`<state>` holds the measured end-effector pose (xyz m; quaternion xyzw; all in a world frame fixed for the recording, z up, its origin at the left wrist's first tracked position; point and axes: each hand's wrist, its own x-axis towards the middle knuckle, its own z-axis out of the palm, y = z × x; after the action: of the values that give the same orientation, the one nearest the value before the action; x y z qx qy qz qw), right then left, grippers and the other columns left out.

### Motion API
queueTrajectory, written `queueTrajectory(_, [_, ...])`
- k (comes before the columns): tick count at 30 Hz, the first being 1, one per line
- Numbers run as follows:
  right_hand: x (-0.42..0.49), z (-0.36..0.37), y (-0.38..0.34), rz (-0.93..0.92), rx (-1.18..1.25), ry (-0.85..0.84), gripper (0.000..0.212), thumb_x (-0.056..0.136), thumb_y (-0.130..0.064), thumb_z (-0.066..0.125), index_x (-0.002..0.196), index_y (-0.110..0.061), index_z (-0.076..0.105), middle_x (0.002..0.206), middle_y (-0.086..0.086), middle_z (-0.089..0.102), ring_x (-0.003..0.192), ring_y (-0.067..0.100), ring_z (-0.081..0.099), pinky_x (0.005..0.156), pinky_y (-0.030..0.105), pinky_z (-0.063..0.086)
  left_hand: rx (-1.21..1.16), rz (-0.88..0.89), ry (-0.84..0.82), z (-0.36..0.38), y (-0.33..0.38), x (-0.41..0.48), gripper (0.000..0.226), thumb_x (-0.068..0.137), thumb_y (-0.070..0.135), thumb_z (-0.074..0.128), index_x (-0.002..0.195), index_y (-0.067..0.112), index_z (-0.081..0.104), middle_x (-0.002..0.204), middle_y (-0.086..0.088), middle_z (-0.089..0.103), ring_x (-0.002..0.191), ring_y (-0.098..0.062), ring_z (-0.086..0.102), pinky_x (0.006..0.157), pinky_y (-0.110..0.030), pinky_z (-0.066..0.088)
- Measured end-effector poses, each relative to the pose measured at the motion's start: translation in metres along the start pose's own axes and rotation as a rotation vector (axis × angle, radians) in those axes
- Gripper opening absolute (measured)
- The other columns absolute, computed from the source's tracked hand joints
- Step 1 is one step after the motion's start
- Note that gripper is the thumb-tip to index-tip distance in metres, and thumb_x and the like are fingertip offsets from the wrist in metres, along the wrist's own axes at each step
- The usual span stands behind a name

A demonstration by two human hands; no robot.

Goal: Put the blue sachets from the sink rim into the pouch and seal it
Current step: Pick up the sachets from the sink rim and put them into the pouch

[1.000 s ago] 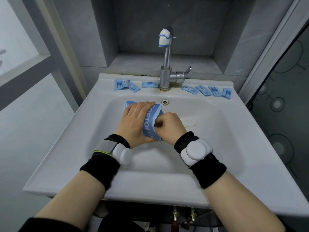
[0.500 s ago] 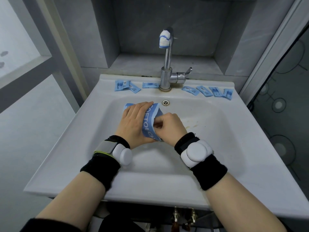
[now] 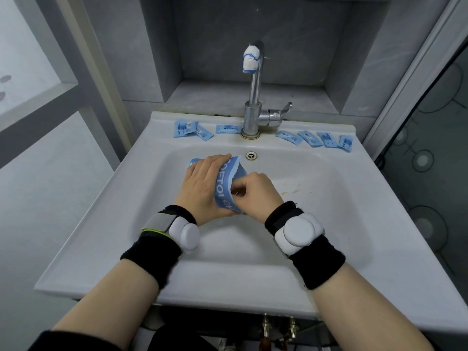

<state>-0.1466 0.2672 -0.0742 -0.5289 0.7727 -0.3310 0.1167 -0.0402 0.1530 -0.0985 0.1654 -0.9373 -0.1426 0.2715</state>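
Over the basin I hold a blue pouch (image 3: 225, 188) with white lettering. My left hand (image 3: 202, 186) wraps its left side, and my right hand (image 3: 255, 193) pinches its right edge near the mouth. Blue sachets lie along the back rim of the white sink (image 3: 379, 224): three left of the tap, among them a sachet (image 3: 185, 128) at the far left and another sachet (image 3: 228, 128) close to the tap. Several more sachets (image 3: 314, 139) lie in a row right of the tap. Whatever is inside the pouch is hidden.
A chrome tap (image 3: 253, 102) with a wrapped spout stands at the middle of the back rim, its lever pointing right. An overflow hole (image 3: 250, 155) sits just beyond the pouch. A grey wall niche lies behind, a window frame at left, a glass door at right.
Both hands have kept their hold on the pouch and have barely moved. The fingers of my right hand have shifted slightly at the pouch edge. The sachets on the rim lie as before.
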Motion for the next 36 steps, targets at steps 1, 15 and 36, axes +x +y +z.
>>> queueTrajectory(1, [0.000, 0.000, 0.001, 0.001, 0.003, -0.002, 0.016, 0.078, -0.017, 0.067, 0.062, -0.021, 0.067, 0.063, 0.000, 0.067, 0.064, 0.024, 0.062, 0.063, 0.039, 0.054, -0.002, 0.001, 0.001, 0.000, 0.000, 0.000, 0.114, 0.048, 0.063, 0.082, 0.140, 0.014, 0.038, 0.135, -0.004, 0.047, 0.126, -0.021, 0.043, 0.108, -0.038, 0.029])
queueTrajectory(15, [0.001, 0.002, 0.002, -0.034, 0.068, 0.176, 0.014, 0.082, -0.019, 0.065, 0.090, -0.021, 0.076, 0.081, -0.004, 0.074, 0.066, 0.008, 0.061, 0.069, 0.025, 0.053, -0.017, -0.011, 0.041, -0.002, -0.003, 0.000, 0.113, 0.048, 0.064, 0.082, 0.139, 0.013, 0.038, 0.133, -0.006, 0.049, 0.124, -0.024, 0.045, 0.106, -0.042, 0.032])
queueTrajectory(36, [0.009, -0.015, 0.025, 0.210, 0.171, 0.530, 0.011, 0.090, -0.025, 0.057, 0.100, -0.025, 0.061, 0.076, -0.004, 0.068, 0.066, 0.016, 0.061, 0.075, 0.036, 0.053, 0.007, -0.027, 0.058, -0.001, -0.006, 0.000, 0.113, 0.048, 0.062, 0.083, 0.140, 0.014, 0.037, 0.135, -0.003, 0.047, 0.125, -0.024, 0.043, 0.105, -0.047, 0.034])
